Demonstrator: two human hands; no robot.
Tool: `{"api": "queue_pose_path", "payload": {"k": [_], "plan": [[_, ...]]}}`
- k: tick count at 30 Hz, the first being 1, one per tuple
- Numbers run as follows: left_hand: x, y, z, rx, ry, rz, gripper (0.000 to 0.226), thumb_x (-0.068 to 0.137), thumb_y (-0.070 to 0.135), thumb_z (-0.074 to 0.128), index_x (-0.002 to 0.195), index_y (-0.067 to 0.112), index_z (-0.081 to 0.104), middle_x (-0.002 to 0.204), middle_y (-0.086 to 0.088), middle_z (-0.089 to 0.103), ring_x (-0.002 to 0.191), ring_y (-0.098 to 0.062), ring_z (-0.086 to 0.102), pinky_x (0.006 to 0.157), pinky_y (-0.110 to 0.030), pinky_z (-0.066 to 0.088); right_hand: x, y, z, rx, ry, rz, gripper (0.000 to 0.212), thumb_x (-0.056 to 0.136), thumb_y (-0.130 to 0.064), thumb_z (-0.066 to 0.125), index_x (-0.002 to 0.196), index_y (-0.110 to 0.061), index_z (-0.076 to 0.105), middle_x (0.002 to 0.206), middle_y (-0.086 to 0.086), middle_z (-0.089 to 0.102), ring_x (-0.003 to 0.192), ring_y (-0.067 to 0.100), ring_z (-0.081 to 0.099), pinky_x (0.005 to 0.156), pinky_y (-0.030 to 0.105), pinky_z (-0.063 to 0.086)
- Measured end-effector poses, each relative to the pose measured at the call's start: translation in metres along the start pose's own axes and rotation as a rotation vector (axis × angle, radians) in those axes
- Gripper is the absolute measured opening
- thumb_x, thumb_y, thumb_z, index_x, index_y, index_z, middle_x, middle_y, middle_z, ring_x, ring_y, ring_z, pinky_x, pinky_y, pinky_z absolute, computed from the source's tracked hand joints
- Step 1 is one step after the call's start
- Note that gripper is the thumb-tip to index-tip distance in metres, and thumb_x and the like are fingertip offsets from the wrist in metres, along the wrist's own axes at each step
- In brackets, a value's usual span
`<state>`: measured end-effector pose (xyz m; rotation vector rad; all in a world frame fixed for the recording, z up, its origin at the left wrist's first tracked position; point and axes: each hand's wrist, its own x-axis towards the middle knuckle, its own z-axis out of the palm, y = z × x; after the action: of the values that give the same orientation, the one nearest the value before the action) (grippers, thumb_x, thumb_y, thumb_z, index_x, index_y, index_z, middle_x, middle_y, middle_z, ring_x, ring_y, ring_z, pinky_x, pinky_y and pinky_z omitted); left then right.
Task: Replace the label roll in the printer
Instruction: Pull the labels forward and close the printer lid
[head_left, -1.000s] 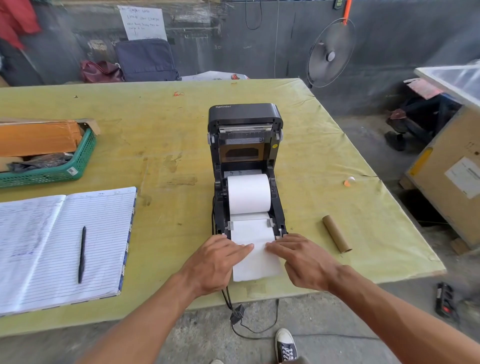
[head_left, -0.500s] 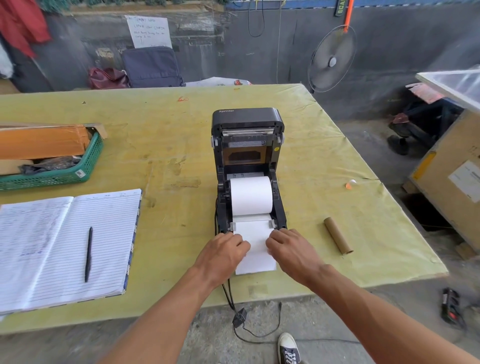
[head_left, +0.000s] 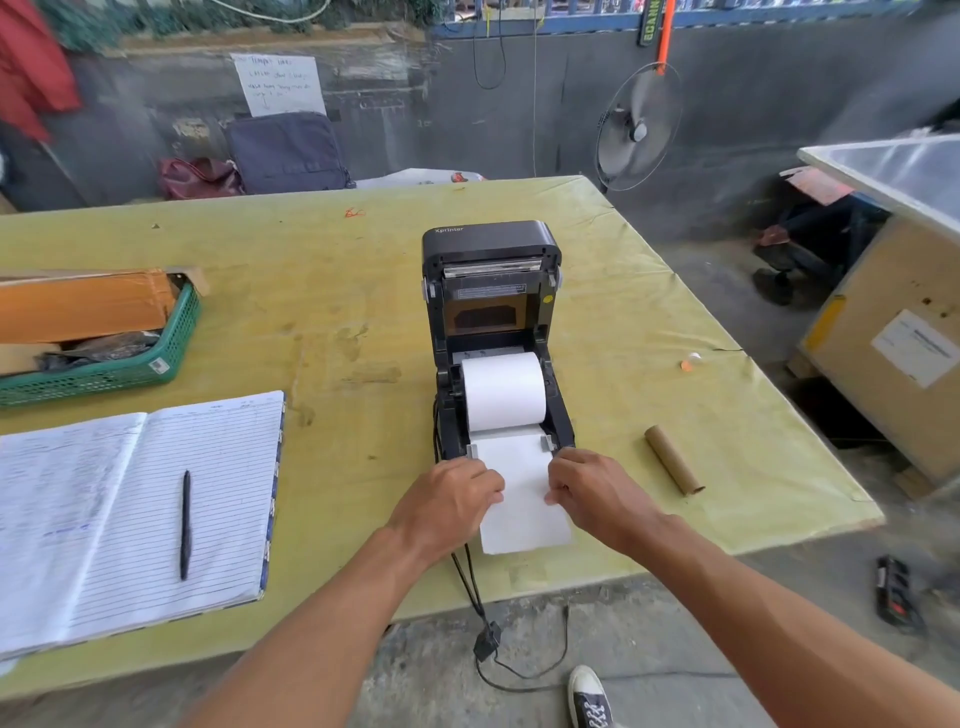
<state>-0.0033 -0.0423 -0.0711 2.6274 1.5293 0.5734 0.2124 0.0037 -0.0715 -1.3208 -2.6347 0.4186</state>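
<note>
The black label printer (head_left: 491, 291) stands on the yellow-green table with its lid swung up. A white label roll (head_left: 503, 389) lies in its bay. The roll's loose strip (head_left: 522, 499) runs forward between two grey guides and out over the table. My left hand (head_left: 449, 501) pinches the strip's left edge with curled fingers. My right hand (head_left: 592, 491) pinches the right edge the same way. An empty brown cardboard core (head_left: 674, 459) lies on the table to the right of the printer.
An open lined notebook (head_left: 130, 509) with a black pen (head_left: 185, 525) lies at the left. A green basket (head_left: 130, 371) holding cardboard sits behind it. The printer's cables (head_left: 480, 608) hang over the table's near edge. A wooden crate (head_left: 893, 343) stands at the right.
Both hands went from lying flat on the strip to curling onto its side edges. They shifted slightly toward the printer's front. The view tilted a little.
</note>
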Motion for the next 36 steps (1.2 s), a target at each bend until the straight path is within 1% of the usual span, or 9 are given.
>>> {"api": "queue_pose_path", "payload": {"k": [8,14,19,23,25,27,30,33,36], "plan": [[0.027,-0.02,-0.023,-0.041,0.233,-0.045,0.007,0.09,0.013,0.068,0.09,0.008,0.073,0.08,-0.004,0.072,0.068,-0.017,0.065,0.064,-0.034,0.057,0.02,-0.002,-0.028,0.056,0.064,0.065,0.021,0.097,-0.026,0.063,0.088,-0.007,0.069,0.089,0.0,0.062,0.078,0.023,0.058,0.068,0.032,0.042],[0.086,-0.048,-0.067,-0.109,0.569,-0.42,0.014,0.095,0.015,0.056,0.101,0.01,0.067,0.095,-0.004,0.069,0.082,-0.014,0.059,0.072,-0.026,0.044,0.077,0.017,-0.081,0.135,0.397,0.176,0.028,0.099,-0.025,0.059,0.088,-0.003,0.071,0.089,0.012,0.072,0.082,0.031,0.065,0.075,0.043,0.053],[0.139,-0.064,-0.092,-0.367,0.614,-0.883,0.057,0.096,0.044,0.051,0.14,0.009,0.044,0.142,-0.009,0.05,0.125,-0.023,0.05,0.097,-0.032,0.039,0.137,0.027,-0.12,0.431,0.61,0.374,0.037,0.1,-0.04,0.051,0.121,-0.012,0.062,0.119,0.008,0.069,0.103,0.024,0.064,0.086,0.036,0.05],[0.169,-0.069,-0.098,-0.651,0.52,-1.031,0.081,0.091,0.065,0.04,0.151,0.012,0.027,0.157,-0.007,0.032,0.14,-0.026,0.033,0.11,-0.04,0.029,0.172,0.032,-0.139,0.658,0.431,0.458,0.069,0.1,-0.056,0.042,0.15,-0.009,0.036,0.149,0.012,0.049,0.119,0.026,0.058,0.098,0.039,0.043],[0.176,-0.069,-0.095,-0.763,0.478,-1.025,0.081,0.089,0.07,0.036,0.146,0.014,0.037,0.15,-0.006,0.042,0.133,-0.027,0.041,0.109,-0.042,0.034,0.183,0.035,-0.142,0.727,0.281,0.456,0.075,0.099,-0.061,0.036,0.15,-0.006,0.037,0.147,0.014,0.049,0.128,0.031,0.051,0.104,0.044,0.043],[0.18,-0.064,-0.093,-0.83,0.463,-1.019,0.074,0.086,0.072,0.037,0.135,0.017,0.05,0.136,-0.003,0.055,0.12,-0.025,0.051,0.104,-0.046,0.04,0.188,0.036,-0.139,0.775,0.194,0.418,0.068,0.099,-0.062,0.034,0.132,-0.006,0.052,0.116,0.01,0.062,0.102,0.025,0.058,0.085,0.039,0.047],[0.18,-0.062,-0.092,-0.804,0.52,-1.045,0.055,0.086,0.07,0.041,0.103,0.021,0.061,0.1,0.004,0.062,0.091,-0.02,0.058,0.087,-0.045,0.05,0.189,0.033,-0.132,0.787,0.223,0.395,0.055,0.099,-0.059,0.035,0.108,-0.009,0.058,0.082,0.0,0.053,0.072,0.018,0.05,0.064,0.033,0.041],[0.175,-0.056,-0.09,-0.688,0.59,-1.062,0.047,0.087,0.066,0.044,0.061,0.026,0.04,0.056,0.013,0.04,0.051,-0.009,0.039,0.053,-0.031,0.032,0.18,0.031,-0.13,0.773,0.273,0.399,0.049,0.1,-0.054,0.035,0.089,-0.011,0.054,0.072,-0.003,0.046,0.062,0.016,0.042,0.057,0.033,0.034],[0.166,-0.042,-0.09,-0.585,0.601,-1.088,0.051,0.091,0.061,0.044,0.057,0.025,0.032,0.048,0.014,0.034,0.039,-0.004,0.033,0.046,-0.029,0.022,0.165,0.025,-0.127,0.771,0.315,0.416,0.047,0.101,-0.05,0.035,0.071,-0.016,0.041,0.065,-0.004,0.039,0.057,0.016,0.036,0.054,0.033,0.029]]}}
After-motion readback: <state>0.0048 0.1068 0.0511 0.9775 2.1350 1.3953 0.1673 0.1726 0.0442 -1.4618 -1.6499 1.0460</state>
